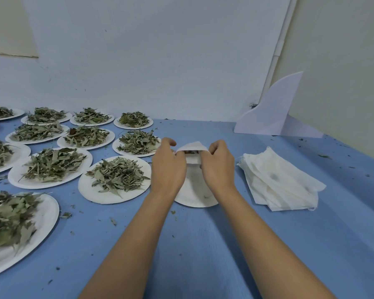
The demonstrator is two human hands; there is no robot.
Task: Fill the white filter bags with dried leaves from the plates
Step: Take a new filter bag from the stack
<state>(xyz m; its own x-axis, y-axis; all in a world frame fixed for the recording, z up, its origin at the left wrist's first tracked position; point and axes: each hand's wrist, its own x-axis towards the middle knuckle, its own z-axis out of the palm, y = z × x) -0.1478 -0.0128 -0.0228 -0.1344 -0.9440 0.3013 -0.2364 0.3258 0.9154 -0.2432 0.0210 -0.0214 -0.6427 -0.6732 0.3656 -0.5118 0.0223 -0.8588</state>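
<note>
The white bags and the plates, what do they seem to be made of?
The open bag looks like thin, matte non-woven filter fabric; the stack of bags lies limp, creased and slightly see-through, with a loose thread at one corner. The plates look like matte white paper or pulp, with thin pressed rims; foam is possible.

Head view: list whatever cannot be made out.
Filter bag: left hand and right hand, both pinching it, cover its body; fill level unknown.
Plate beneath: mostly behind the wrists.
Leftmost plates: cut by the frame edge.
Bag stack: overlapping layers, count unclear.
</note>
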